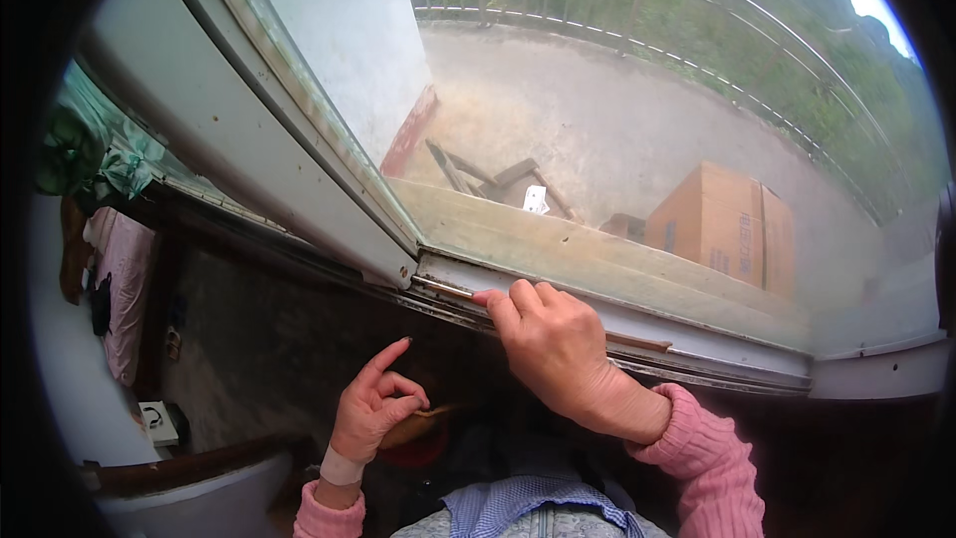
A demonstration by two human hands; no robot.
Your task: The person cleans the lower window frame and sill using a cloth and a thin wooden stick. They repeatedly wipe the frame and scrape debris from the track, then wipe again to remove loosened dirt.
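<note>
My right hand (553,344) is closed over the sliding-window track (739,366), its fingers around a slim rod (448,288) that lies along the sill. The rod's shiny end points left toward the corner of the window sash (299,187). Past the hand's other side lies a brown strip (638,341); my hand hides whether it joins the rod. Lower left, my left hand (377,411) hangs inside the room with its index finger extended. Its thumb and another finger meet near a thin yellowish edge (429,412), and whether they grip it is unclear. A pale band (341,468) circles that wrist.
Outside stand a cardboard box (717,232) and a wooden frame-like object (508,179) with white cards (535,199). A metal railing (635,0) borders the balcony. Green cloth (97,142) hangs at far left. Below it are pink fabric (128,284) and a white box (158,422).
</note>
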